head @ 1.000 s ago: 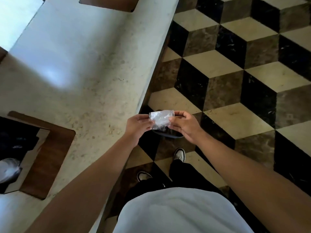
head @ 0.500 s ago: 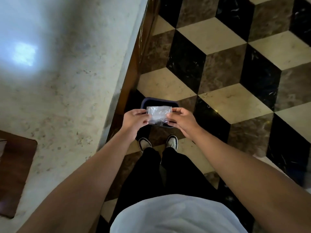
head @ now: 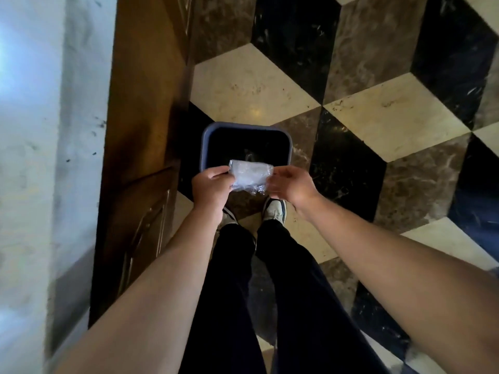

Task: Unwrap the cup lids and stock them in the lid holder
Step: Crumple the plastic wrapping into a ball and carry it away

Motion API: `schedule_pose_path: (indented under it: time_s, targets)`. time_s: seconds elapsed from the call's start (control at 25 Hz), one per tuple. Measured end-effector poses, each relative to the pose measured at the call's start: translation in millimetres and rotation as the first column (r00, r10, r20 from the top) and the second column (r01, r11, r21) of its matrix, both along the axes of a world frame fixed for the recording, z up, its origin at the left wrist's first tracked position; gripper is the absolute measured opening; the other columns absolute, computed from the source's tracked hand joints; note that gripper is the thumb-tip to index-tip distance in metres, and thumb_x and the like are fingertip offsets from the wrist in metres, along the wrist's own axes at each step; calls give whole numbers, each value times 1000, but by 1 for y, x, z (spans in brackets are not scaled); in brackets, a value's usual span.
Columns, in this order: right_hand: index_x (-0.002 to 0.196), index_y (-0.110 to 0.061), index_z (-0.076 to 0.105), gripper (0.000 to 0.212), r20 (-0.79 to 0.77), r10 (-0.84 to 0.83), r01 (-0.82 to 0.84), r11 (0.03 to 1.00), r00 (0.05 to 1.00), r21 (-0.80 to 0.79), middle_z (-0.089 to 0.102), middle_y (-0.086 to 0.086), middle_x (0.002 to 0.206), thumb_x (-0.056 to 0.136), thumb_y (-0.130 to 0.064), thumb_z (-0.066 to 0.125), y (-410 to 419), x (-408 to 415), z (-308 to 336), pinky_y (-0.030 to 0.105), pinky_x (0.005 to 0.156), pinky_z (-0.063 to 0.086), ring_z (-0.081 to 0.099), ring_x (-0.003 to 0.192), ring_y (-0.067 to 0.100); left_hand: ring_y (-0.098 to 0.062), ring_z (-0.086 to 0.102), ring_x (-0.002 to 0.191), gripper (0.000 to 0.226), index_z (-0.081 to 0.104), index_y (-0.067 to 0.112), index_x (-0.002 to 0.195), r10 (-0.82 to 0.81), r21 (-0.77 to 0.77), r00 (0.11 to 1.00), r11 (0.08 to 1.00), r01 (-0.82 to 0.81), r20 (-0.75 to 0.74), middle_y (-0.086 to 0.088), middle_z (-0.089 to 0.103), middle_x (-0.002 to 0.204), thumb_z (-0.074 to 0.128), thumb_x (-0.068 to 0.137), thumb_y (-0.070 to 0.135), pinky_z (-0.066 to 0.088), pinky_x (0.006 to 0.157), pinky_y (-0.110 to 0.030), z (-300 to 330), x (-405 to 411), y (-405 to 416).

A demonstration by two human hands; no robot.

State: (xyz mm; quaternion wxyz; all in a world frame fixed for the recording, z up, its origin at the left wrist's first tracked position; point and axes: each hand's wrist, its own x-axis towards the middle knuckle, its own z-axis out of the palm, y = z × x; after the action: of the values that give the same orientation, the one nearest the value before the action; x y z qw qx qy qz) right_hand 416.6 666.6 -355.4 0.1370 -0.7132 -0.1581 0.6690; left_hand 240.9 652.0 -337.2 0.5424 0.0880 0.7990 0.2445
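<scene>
Crinkled clear plastic wrap (head: pixel 249 177) — a flattened wad, long axis running left to right — sits at frame centre, just above a dark rectangular bin (head: pixel 246 147) with rounded corners. Left hand (head: pixel 213 188) pinches its left edge in a closed grip. Right hand (head: pixel 293 184) — blurred, fingers loosely spread — sits at its right edge; whether it grips is unclear. Glossy cube-pattern marble floor (head: pixel 364 112) lies around.

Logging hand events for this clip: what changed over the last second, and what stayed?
The view swung down off the counter, so the bin now sits under the hands. The right hand has opened and looks to be letting go of the wrapper. The left hand still pinches it, in front of the body.
</scene>
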Motion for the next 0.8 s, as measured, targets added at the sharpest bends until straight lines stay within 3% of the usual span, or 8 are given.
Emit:
schedule_pose_path:
  time_s: [0.16, 0.28, 0.4, 0.56, 0.64, 0.72, 0.8]
  targets:
    - [89, -13, 65, 17, -54, 1, -2, 1000, 999, -5, 67, 15, 83, 82, 2, 68, 14, -12, -77, 35, 69, 57, 64, 67, 24, -23, 72, 93, 27, 72, 5, 112, 6, -15, 999, 1000, -7, -42, -5, 72, 91, 72, 86, -3, 60, 86, -34, -79, -7, 12]
    - [92, -22, 61, 25, 123, 63, -66, 998, 990, 20, 70, 8, 81, 83, -1, 70, 27, -24, -132, 46, 77, 64, 70, 71, 28, -29, 71, 100, 26, 71, 2, 113, 3, -30, 996, 1000, -6, -90, -16, 73, 104, 69, 88, -3, 58, 96, -43, -130, -11, 22]
    - [105, -19, 67, 26, 186, 191, -202, 978, 964, 43, 72, 4, 86, 80, -13, 71, 36, -38, -187, 49, 81, 64, 77, 81, 31, -31, 70, 104, 28, 70, -1, 116, -27, -30, 991, 999, 23, -133, -21, 73, 110, 65, 89, -2, 56, 99, -46, -176, -11, 31]
    - [103, -24, 69, 23, 207, 210, -224, 974, 956, 46, 73, 3, 94, 82, -17, 74, 46, -47, -246, 44, 77, 66, 76, 80, 22, -24, 69, 100, 22, 74, 5, 112, -107, -53, 981, 994, 99, -164, -10, 75, 105, 64, 92, 7, 56, 93, -36, -216, -8, 42]
    - [96, -26, 69, 14, 199, 208, -223, 973, 958, 54, 75, 5, 97, 85, -19, 74, 50, -47, -268, 42, 76, 66, 75, 83, 21, -23, 65, 87, 16, 75, 8, 100, -107, -73, 982, 993, 97, -158, -7, 72, 88, 60, 94, 10, 51, 77, -33, -230, -8, 47]
    - [92, -28, 68, 9, 193, 214, -228, 972, 958, 57, 75, 6, 98, 88, -21, 72, 53, -47, -285, 43, 79, 66, 75, 88, 22, -19, 58, 75, 18, 74, 7, 100, -103, -84, 984, 992, 91, -144, -2, 65, 77, 59, 95, 13, 46, 67, -31, -243, -8, 51]
    - [96, -28, 67, 9, 172, 239, -250, 967, 956, 46, 74, 7, 103, 89, -22, 70, 53, -47, -297, 42, 82, 65, 74, 95, 24, -22, 58, 79, 22, 73, 4, 108, -108, -98, 985, 991, 96, -133, -4, 65, 82, 60, 96, 16, 46, 73, -32, -253, -10, 57]
